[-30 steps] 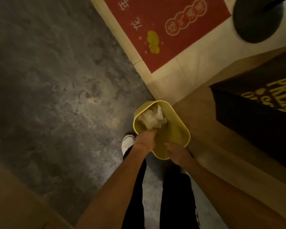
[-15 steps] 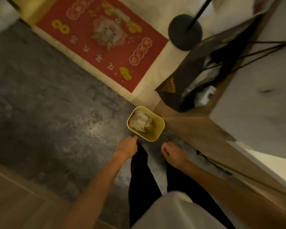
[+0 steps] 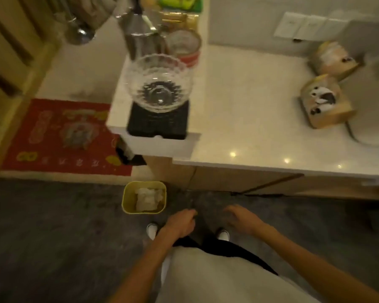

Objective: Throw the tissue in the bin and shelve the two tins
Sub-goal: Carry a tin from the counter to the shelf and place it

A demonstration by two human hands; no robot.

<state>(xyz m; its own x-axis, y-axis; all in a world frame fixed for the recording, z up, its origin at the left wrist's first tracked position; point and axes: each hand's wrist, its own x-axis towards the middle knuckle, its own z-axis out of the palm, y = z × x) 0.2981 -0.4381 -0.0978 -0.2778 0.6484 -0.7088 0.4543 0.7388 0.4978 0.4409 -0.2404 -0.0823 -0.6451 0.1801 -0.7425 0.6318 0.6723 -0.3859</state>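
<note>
Both hands pulled back from the bin (image 3: 127,199) since a second ago, when the left one was down inside it; head lifted too, so much more of the room showing. Left hand (image 3: 179,224) now loosely curled, holding nothing, just beside the bin's near right corner but not touching. Right hand (image 3: 241,217) half spread with bent fingers, also holding nothing, over the dark floor (image 3: 53,226). Small yellow bin, square with round corners, smooth like plastic, standing on the rough grey floor right by the wooden cupboard front. Crumpled white tissue (image 3: 148,199) lying inside it, soft and lumpy. Shiny pale tabletop (image 3: 239,110) above, hard like stone, with little light spots on it. Two boxy tins far off on the right of the tabletop, next to each other: the near tin (image 3: 325,101) with a black and white panda picture, the far tin (image 3: 333,59) behind it, both tilted and blurry. Big bumpy glass bowl (image 3: 159,84), round and see-through, sitting on a flat black square block (image 3: 158,123) at the left corner of the tabletop. Red bowl and a shiny metal jug behind that, too blurry to say more. Red fuzzy mat (image 3: 53,136) with gold shapes on the pale floor to the left. White shoes peeking out beside the hands.
</note>
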